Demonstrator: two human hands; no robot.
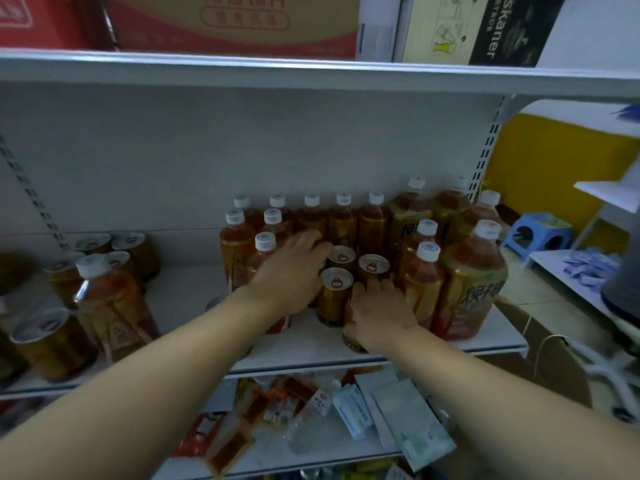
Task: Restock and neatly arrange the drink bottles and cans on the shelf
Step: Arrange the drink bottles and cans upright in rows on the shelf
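Note:
On the white shelf (pixel 194 299) stand rows of amber tea bottles (pixel 343 223) with white caps and three brown cans (pixel 335 296) in the middle. My left hand (pixel 289 271) reaches in over the small bottles, its fingers lying against a bottle beside the rear can (pixel 341 258). A front can (pixel 351 336) near the shelf edge is gripped by my right hand (pixel 379 315). Large bottles (pixel 474 285) stand at the right end.
More cans (pixel 52 344) and a bottle (pixel 110 303) stand at the shelf's left. Cartons (pixel 235 22) sit on the upper shelf. The lower shelf (pixel 332 448) holds mixed packets and a water bottle. A blue stool (pixel 535 233) is on the floor at right.

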